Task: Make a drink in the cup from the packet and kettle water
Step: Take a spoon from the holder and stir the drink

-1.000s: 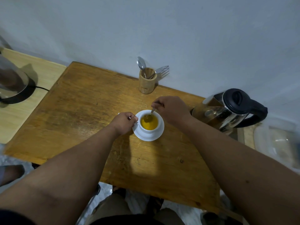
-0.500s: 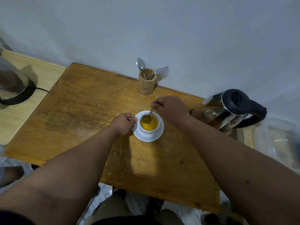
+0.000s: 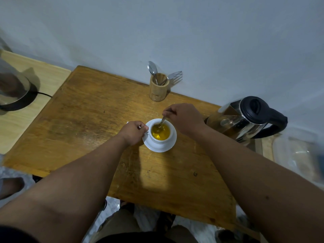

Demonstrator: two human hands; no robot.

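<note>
Table [image 3: 84, 120]: a worn wooden top against a pale wall, filling the middle of the head view; everything below stands on it.
Kettle [image 3: 245, 118]: steel body with black lid and handle, at about 3 o'clock from the cup, just beyond the right wrist and apart from the saucer.
Right hand [image 3: 184, 118]: at 1 to 2 o'clock from the cup, fingers pinched narrow on the upper end of the stirring spoon's handle, knuckles up, hovering over the far right rim.
Left hand [image 3: 134, 132]: at 9 o'clock from the cup, curled closed against the cup's left side where its handle would be; the handle itself is hidden, so the exact grip cannot be told. A small white scrap shows at its far edge, too small to tell what it is.
Saucer [image 3: 157, 148]: white, round, under the cup, the left hand overlapping its left rim.
Holder [image 3: 157, 90]: a wooden tub at 12 o'clock from the cup, near the wall, with a spare spoon [image 3: 152, 68] and a fork [image 3: 175, 75] standing in it.
Cup [image 3: 160, 140]: white, upright, centred on the saucer between the two hands, holding a yellow-orange drink [image 3: 163, 135].
Stirring spoon [image 3: 162, 122]: tilted, bowl sunk in the drink toward the far side, handle rising toward 1 o'clock into the right fingers.
</note>
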